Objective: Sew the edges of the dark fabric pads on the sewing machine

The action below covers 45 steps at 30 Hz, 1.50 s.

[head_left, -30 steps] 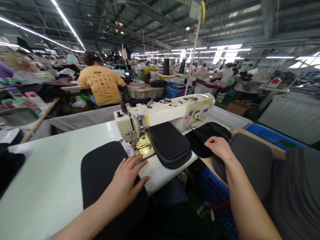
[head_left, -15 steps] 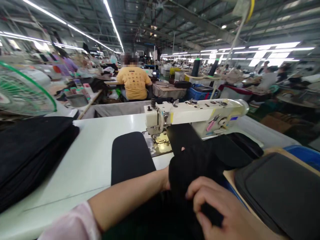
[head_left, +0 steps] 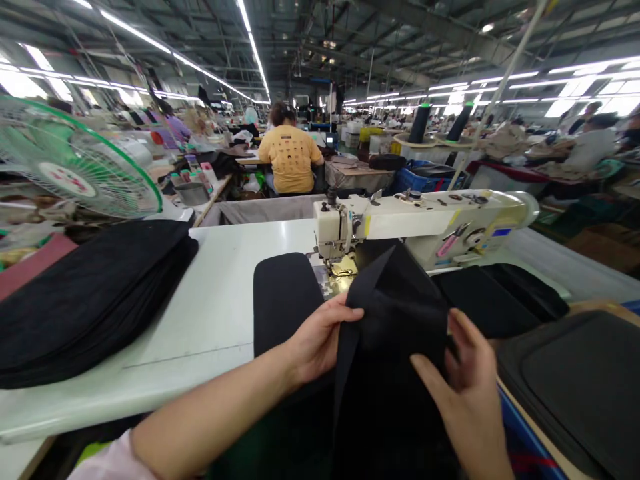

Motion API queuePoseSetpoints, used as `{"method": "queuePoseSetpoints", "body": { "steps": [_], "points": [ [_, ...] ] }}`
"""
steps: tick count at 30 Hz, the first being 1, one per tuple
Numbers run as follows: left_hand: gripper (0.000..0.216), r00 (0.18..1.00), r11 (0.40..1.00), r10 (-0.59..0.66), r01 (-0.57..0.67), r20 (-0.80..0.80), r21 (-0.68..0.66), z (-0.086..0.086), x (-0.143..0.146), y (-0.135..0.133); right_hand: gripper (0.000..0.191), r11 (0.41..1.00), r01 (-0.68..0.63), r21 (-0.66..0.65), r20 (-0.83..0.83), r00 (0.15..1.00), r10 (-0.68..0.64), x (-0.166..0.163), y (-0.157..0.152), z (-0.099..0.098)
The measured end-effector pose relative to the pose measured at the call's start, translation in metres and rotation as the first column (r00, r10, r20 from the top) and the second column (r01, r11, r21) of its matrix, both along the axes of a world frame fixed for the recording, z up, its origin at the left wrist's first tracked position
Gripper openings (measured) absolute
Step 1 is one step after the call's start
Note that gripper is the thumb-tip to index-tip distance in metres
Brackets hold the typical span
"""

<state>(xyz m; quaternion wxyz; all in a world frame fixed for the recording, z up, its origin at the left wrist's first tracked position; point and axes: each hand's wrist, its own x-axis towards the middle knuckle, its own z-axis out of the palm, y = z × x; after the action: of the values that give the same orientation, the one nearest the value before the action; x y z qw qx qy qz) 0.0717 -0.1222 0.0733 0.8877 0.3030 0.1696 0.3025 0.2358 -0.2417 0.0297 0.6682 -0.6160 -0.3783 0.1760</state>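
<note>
A folded piece of black fabric point(head_left: 395, 320) is held up in front of the sewing machine point(head_left: 390, 217). My left hand point(head_left: 323, 333) grips its left edge, thumb on the near face and fingers behind. My right hand point(head_left: 465, 380) has the right edge between thumb and fingers; the fingertips are partly hidden behind the cloth. Left of the needle area, a black panel with rounded corners point(head_left: 285, 293) lies flat on the white table point(head_left: 225, 293). The lower part of the held fabric hangs toward my lap and merges with dark cloth there.
A stack of black pieces point(head_left: 100, 293) lies on the table's left side. More black pieces point(head_left: 495, 297) lie right of the machine, near a pile of dark grey panels point(head_left: 575, 380). A green-rimmed fan point(head_left: 75, 167) stands at far left. A person in yellow point(head_left: 290, 157) sits ahead.
The black fabric has been lifted and opened out into a folded, pointed shape. My right hand has moved from in front of it to its right edge. The view has shifted left.
</note>
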Motion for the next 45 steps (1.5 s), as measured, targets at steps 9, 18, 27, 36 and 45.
{"method": "queuePoseSetpoints", "body": {
  "steps": [9, 18, 27, 36, 45],
  "points": [
    [0.031, 0.902, 0.935, 0.332, -0.353, -0.276, -0.03, -0.003, -0.134, 0.06, 0.047, 0.492, -0.818, -0.299, -0.389, 0.575, 0.719, -0.033, 0.016, 0.009],
    [0.044, 0.529, 0.946, 0.167, 0.152, -0.832, 0.287, 0.044, -0.155, 0.123, 0.049, 0.482, -0.86, -0.169, -0.6, 0.477, 0.642, -0.068, 0.056, -0.006],
    [0.035, 0.061, 0.616, 0.488, 0.683, -0.871, 0.393, 0.035, -0.103, 0.231, 0.052, 0.589, -0.808, -0.013, -0.793, 0.366, 0.486, -0.09, 0.068, -0.016],
    [0.034, -0.001, 0.596, 0.517, 0.718, -0.856, 0.359, -0.026, -0.093, 0.248, 0.043, 0.672, -0.662, -0.331, -0.543, 0.716, 0.439, -0.074, 0.02, -0.066],
    [0.041, -0.062, 0.552, 0.598, 0.755, -0.799, 0.354, -0.026, -0.092, 0.247, 0.04, 0.78, -0.569, -0.259, -0.54, 0.755, 0.371, -0.08, 0.016, -0.069]
  ]
}}
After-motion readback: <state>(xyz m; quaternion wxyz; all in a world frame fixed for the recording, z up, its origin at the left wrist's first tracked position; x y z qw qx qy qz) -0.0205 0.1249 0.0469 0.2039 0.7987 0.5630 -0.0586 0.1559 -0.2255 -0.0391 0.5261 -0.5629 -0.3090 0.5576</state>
